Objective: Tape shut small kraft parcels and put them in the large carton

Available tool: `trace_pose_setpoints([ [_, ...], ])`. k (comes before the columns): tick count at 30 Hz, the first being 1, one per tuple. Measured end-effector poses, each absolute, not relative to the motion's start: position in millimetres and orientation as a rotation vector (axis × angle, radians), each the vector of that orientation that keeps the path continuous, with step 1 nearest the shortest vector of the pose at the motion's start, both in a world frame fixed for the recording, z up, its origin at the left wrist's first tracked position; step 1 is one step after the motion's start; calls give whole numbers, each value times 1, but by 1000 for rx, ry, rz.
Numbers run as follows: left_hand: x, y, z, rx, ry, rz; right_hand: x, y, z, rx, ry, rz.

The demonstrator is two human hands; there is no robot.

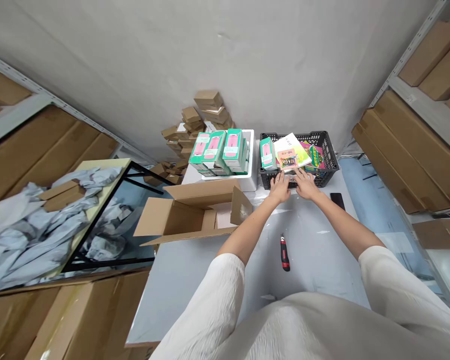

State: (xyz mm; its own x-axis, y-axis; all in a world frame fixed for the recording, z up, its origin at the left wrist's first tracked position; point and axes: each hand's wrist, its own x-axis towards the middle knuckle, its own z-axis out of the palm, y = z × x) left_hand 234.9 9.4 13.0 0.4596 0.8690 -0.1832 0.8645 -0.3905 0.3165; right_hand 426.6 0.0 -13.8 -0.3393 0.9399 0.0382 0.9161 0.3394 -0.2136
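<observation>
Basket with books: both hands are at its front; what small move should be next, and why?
Probably grasp the orange book: it lies over the white book, and the left hand and right hand are both close to it, at the front of the basket.

Even, fairly bright light, its source out of view, leaves only soft shadows. Left of the left hand (280, 187), the inside of the carton (185, 218) is darker. Wide-angle distortion stretches and tilts boxes (408, 150) far right of the right hand (306, 185); bags (41, 237) far left look smeared.
</observation>
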Motion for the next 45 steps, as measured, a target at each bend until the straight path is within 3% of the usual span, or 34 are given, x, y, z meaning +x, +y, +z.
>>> trace_pose_setpoints([
  [16,111,-90,81,2595,1478,286,339,-70,7,-1478,-2371,379],
  [21,53,-123,95,2562,1528,317,287,-85,-2,-1318,-2257,686],
  [27,-17,-149,85,2479,1542,232,228,-111,-21,-1341,-2061,1061],
  [35,-111,-167,72,2425,1639,42,154,-144,-10,-1471,-1948,1048],
  [45,-215,-185,65,2466,1703,181,42,-160,-9,-1438,-1998,1031],
])
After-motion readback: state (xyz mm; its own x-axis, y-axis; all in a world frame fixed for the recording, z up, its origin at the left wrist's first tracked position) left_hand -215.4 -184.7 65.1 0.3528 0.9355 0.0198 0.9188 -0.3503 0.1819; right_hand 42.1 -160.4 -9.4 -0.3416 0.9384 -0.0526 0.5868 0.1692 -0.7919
